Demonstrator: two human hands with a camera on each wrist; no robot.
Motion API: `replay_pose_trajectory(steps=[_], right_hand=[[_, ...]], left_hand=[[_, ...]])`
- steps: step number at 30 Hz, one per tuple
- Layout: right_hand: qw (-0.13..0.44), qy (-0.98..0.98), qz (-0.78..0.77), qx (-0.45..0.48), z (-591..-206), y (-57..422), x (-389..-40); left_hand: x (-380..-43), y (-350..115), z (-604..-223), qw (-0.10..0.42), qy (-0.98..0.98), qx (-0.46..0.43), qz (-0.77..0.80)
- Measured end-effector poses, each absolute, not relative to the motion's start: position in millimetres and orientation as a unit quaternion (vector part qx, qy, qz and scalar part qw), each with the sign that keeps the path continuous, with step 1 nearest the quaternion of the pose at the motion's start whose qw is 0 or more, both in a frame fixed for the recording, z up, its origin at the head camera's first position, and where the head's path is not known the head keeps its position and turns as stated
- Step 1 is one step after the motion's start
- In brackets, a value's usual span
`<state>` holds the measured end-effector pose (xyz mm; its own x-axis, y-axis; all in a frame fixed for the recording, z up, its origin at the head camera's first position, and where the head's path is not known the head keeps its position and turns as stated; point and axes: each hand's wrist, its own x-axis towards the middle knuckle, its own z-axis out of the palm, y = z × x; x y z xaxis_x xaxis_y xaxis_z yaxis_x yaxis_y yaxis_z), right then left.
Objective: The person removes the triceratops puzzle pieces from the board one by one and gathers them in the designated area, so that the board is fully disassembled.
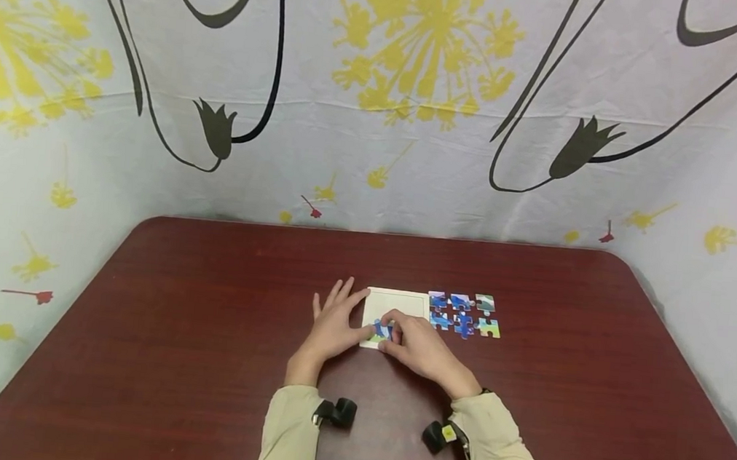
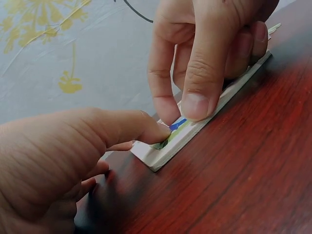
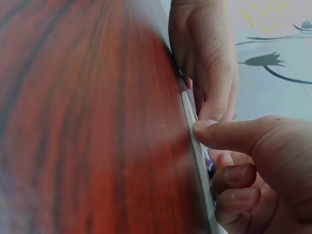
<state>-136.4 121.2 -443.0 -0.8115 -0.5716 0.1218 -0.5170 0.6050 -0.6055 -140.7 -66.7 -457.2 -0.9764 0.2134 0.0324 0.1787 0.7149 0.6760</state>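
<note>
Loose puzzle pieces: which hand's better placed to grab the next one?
Probably the right hand: the loose pieces lie just right of the tray, on its side, though it's at a puzzle piece inside the tray. The left hand is at the tray's left edge.

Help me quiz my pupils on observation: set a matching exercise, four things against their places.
1. Square white puzzle tray
2. Loose, mostly blue jigsaw pieces
3. Bare left hand
4. Pale backdrop with yellow and dark floral print

A. At the tray's left edge
B. Behind everything else
C. Between left hand and loose pieces
D. In two rows, right of the tray

Pairs: 1-C, 2-D, 3-A, 4-B
</note>
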Motion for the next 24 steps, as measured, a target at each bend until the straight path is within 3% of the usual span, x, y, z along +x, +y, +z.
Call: replay_pose_trajectory(steps=[14, 24], right_hand=[[0.014, 0.888, -0.314, -0.336, -444.8, 119.5, -139.2], [0.024, 0.887, -0.362, -0.287, -444.2, 117.2, -138.3]], left_hand=[[-141.6, -67.9, -457.6, 0.007, 0.918, 0.099, 0.385], [-144.9, -66.8, -461.4, -0.008, 0.926, 0.103, 0.363]])
